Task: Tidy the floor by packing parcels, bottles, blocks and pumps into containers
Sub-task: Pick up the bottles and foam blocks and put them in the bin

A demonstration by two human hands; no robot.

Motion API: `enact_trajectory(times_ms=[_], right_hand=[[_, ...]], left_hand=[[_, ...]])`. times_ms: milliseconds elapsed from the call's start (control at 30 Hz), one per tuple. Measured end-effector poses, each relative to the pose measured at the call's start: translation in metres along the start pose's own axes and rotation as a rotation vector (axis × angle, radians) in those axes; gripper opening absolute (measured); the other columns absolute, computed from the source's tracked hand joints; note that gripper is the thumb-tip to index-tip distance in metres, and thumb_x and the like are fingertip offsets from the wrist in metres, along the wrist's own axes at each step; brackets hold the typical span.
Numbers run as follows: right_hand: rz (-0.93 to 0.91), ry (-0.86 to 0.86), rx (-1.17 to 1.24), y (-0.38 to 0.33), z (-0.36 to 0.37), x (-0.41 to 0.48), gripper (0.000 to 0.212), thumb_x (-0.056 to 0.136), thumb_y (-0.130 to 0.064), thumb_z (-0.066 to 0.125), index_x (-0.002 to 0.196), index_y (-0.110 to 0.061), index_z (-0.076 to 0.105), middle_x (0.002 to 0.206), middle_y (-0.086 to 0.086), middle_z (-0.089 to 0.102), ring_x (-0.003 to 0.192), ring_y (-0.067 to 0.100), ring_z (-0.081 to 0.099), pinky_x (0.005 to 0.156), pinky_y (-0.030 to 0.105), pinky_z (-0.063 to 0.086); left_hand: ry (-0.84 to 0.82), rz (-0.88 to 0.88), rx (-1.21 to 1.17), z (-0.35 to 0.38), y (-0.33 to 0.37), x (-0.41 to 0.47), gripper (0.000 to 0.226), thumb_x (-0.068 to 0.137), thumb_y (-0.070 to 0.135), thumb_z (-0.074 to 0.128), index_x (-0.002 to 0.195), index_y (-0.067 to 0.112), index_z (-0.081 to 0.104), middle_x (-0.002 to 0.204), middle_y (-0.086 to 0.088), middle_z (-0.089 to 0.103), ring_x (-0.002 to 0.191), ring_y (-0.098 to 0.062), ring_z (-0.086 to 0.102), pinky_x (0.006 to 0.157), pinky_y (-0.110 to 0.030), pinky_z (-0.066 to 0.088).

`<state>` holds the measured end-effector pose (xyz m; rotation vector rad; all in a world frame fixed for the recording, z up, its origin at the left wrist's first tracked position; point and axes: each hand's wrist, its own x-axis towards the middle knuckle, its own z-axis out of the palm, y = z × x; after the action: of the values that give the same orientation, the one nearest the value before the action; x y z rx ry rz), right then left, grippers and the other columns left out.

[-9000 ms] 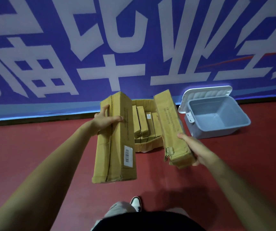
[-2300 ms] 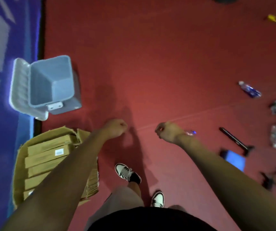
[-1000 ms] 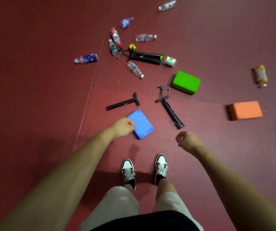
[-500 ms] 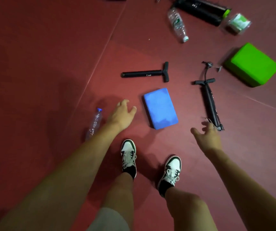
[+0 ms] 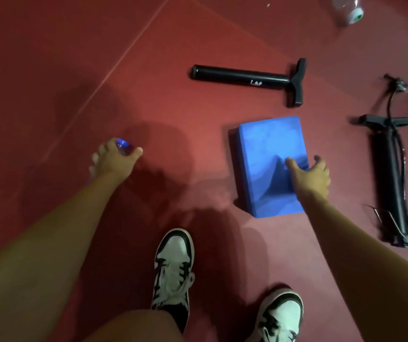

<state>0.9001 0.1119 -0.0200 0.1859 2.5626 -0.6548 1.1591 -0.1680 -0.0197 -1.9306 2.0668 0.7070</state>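
Left hand: the left hand (image 5: 114,161) is down on the red floor (image 5: 50,70), and its fingers curl round a small bottle with a blue cap (image 5: 123,145); only the cap peeks out
Right hand: the right hand (image 5: 311,177) pinches the right edge of the blue foam block (image 5: 267,156), thumb on top and fingers down the side
Where the block is: flat on the floor, just in front of the shoes
How to do it well: I think the bottle needs a snug hold round its middle so it does not roll away; the block is wide, so the fingers should slide under its edge before the lift, and it should tip up slowly
Watch out: the block could slip from a hold on one edge only
Blocks: one
Pumps: two, a black pump with a T handle (image 5: 242,77) past the block, and a black pump with a hose (image 5: 390,183) well to the right of it
Bottles: two, the one in the left hand and a clear bottle (image 5: 347,7) cut off at the top edge
Shoes: two, left (image 5: 173,262) and right (image 5: 281,314)
Boxes or bins: none in view here, so both things must be carried off
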Motion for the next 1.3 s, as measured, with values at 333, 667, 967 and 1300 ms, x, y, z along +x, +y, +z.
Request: enact_trajectory(times_ms=[333, 667, 967, 1300], right_hand=[[0.009, -0.108, 0.146, 0.009, 0.018, 0.030, 0.071, 0.069, -0.054, 0.076, 0.120, -0.009, 0.057, 0.119, 0.008, 0.064, 0.110, 0.026, 0.060, 0.095, 0.036, 0.047], [0.206, -0.271, 0.351, 0.015, 0.034, 0.021, 0.107, 0.026, -0.073, 0.081, 0.107, -0.008, 0.054, 0.112, 0.007, 0.063, 0.101, 0.027, 0.065, 0.089, 0.044, 0.054], [0.253, -0.346, 0.490, 0.007, 0.033, 0.015, 0.082, 0.048, -0.049, 0.087, 0.108, -0.011, 0.046, 0.116, 0.006, 0.061, 0.099, 0.024, 0.064, 0.087, 0.045, 0.055], [0.327, -0.460, 0.516, -0.052, -0.094, -0.100, 0.027, 0.074, -0.032, 0.079, 0.079, -0.014, 0.060, 0.086, 0.004, 0.068, 0.070, 0.017, 0.065, 0.063, 0.028, 0.052]], left_hand=[[0.080, -0.029, 0.055, 0.028, -0.034, 0.025, 0.083, 0.071, 0.042, 0.076, 0.139, 0.017, 0.035, 0.141, -0.015, 0.040, 0.131, -0.039, 0.033, 0.104, -0.056, 0.029], [-0.507, 0.300, -0.645, 0.068, 0.103, -0.050, 0.018, 0.087, 0.037, 0.063, 0.096, 0.024, 0.054, 0.082, 0.014, 0.057, 0.073, -0.001, 0.053, 0.064, -0.011, 0.042], [-0.923, 0.017, -0.999, 0.098, 0.125, -0.056, 0.031, 0.093, 0.049, 0.044, 0.098, 0.021, 0.056, 0.081, -0.001, 0.058, 0.068, -0.014, 0.056, 0.068, -0.026, 0.045], [-1.028, -0.078, -0.926, -0.058, 0.140, -0.131, 0.031, 0.095, 0.045, 0.039, 0.092, 0.019, 0.056, 0.083, -0.002, 0.061, 0.069, -0.014, 0.061, 0.071, -0.029, 0.049]])
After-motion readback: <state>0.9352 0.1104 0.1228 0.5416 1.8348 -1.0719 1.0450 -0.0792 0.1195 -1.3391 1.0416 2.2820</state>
